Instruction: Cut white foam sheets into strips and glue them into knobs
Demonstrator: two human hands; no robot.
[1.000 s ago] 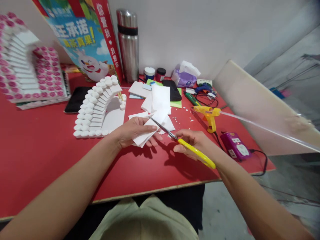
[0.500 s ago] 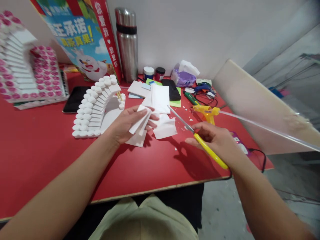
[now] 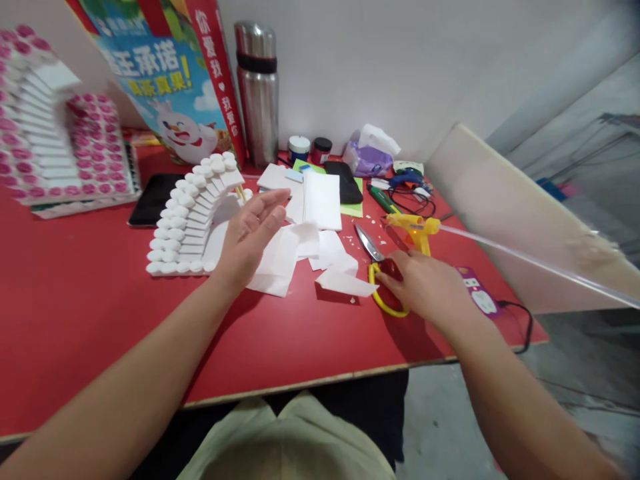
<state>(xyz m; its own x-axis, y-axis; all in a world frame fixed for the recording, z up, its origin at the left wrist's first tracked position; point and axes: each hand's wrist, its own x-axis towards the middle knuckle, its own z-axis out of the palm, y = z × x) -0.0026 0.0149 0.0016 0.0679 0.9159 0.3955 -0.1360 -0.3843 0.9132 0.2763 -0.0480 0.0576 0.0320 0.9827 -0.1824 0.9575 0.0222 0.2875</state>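
Note:
My left hand [image 3: 250, 233] is held over the white papers with its fingers stretched out and nothing in it. Beneath and beside it lie a large white paper sheet [image 3: 276, 263] and several smaller cut pieces, one of them a folded strip [image 3: 347, 283]. At the right, my right hand [image 3: 425, 283] grips a handle of the yellow-handled scissors [image 3: 370, 243], which rest on the red table with blades pointing away; some of its fingers are hidden. Just left of my left hand stands a white curved model staircase [image 3: 193, 223] edged with white discs.
A yellow glue gun [image 3: 415, 227] with a long clear stick is beyond my right hand. A steel flask [image 3: 259, 93], paint jars [image 3: 299, 148] and a tissue pack [image 3: 369, 157] line the wall. A pink-dotted model [image 3: 55, 133] and a phone [image 3: 155, 199] are at the left.
The white paper pieces have left my left hand and lie on the table; its fingers are now stretched. My right hand has lowered the scissors onto the table.

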